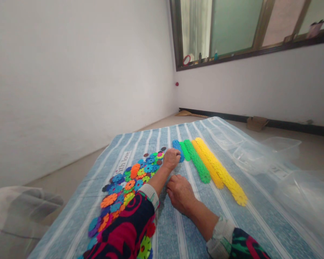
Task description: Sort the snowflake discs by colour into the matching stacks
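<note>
Striped tablecloth as dial, far edge 12. At 2 o'clock: clear plastic boxes, presumably set aside for elbow room. At 9: mixed snowflake-disc heap, spread low, probably for easy picking. At 2 and 1: overlapped yellow row, green row, apparently grouped by colour. Near centre: right hand, fingers curled, contents hidden. At 12: left hand bent over blue row, perhaps pinching; cannot tell.

I could pass over counter between yellow row and clear boxes | heap of discs blocks left | long green row obstructs ahead-right of right hand
</note>
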Tool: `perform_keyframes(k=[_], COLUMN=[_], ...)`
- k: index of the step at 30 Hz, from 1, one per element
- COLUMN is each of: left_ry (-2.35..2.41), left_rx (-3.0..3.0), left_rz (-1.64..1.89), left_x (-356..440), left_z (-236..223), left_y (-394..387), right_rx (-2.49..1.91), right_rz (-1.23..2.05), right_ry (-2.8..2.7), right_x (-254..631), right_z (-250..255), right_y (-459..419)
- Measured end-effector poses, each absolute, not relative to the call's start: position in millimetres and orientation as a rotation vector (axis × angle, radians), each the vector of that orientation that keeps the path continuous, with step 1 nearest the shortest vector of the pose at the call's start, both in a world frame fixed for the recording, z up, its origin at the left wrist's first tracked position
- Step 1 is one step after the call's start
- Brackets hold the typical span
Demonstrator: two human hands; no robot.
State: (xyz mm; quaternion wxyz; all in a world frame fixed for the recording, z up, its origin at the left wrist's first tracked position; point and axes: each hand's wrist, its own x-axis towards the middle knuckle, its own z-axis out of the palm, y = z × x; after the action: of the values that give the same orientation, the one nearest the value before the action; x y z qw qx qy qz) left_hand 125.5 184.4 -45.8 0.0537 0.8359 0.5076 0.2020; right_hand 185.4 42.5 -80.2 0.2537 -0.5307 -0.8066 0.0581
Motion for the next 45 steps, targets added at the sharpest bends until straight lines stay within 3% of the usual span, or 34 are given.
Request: perform_keyframes(k=[9, 21, 45], left_ry=[1.511, 1.807, 1.775], left_rx=[2.592, 2.437, 2.469], left_rz=[0.632, 0.520, 0.601], left_x=[122.8, 115.9, 109.0], left_z=[-45.3, -51.8, -46.0], left_y=[181.9, 164.7, 163.8], right_rx=[-1.447, -1.453, -1.458], right_rz=[0.150, 0.186, 0.174], right_ry=[-2.187, -2.183, -2.194], right_x=[184.7, 184.6, 185.3], right_z=[-81.9, -80.2, -81.9], right_y=[42.7, 42.1, 42.7])
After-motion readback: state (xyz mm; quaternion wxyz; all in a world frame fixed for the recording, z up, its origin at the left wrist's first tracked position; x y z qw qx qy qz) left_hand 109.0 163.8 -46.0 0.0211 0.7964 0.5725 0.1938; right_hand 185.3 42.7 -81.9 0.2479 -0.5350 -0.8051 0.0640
